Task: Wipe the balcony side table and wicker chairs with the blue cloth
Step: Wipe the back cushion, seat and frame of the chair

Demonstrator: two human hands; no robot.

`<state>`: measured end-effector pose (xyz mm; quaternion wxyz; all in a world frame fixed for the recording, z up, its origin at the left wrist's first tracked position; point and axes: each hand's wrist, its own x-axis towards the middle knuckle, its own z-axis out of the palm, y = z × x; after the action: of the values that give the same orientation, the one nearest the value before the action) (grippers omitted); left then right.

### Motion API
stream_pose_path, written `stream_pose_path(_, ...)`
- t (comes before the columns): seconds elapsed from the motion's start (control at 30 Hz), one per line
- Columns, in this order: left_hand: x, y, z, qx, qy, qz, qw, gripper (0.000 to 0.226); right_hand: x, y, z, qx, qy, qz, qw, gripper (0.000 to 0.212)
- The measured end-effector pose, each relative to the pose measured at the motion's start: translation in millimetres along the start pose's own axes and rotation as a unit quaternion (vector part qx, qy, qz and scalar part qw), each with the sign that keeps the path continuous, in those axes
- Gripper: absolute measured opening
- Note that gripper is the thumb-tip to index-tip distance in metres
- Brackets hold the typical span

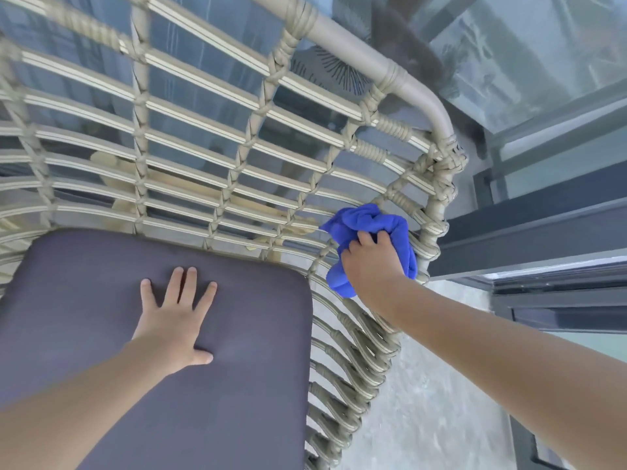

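The left hand (176, 320) lies flat with fingers spread on the grey seat cushion (101, 300). To its right, the right hand (369, 262) clutches the bunched blue cloth (366, 220), pressing it against the wicker chair (237, 144) weave beside the armrest frame.

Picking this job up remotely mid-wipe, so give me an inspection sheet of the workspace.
Surface: dark seat cushion in the wicker chair.
Job's things: blue cloth, bunched against the chair's right side weave.
Clutter: nothing seen.
Grippers: right hand grips the cloth; left hand rests flat on the cushion, fingers spread.
Cables: nothing seen.
Surroundings: glass railing behind the chair, pale floor to its right. Side table not in view.
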<state>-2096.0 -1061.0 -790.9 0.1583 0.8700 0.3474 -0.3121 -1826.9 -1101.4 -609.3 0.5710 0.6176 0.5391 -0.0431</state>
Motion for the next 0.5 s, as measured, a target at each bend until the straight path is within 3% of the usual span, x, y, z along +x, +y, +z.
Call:
stream_pose_path(0.2, 0, 1, 3, 0.009, -0.004, 0.002, 1.000, 0.126, -25, 25, -14, 0.063, 0.077, 0.053, 0.994, 0.051)
stream_pose_path(0.4, -1, 4, 0, 0.021, -0.007, -0.001, 1.000, 0.125, -22, 26, 36, -0.060, 0.053, -0.020, 0.997, 0.069)
stream_pose_path(0.5, -1, 2, 1, 0.025, -0.003, 0.001, 1.000, 0.125, -9, 13, 40, -0.011, 0.071, -0.053, 0.996, 0.057)
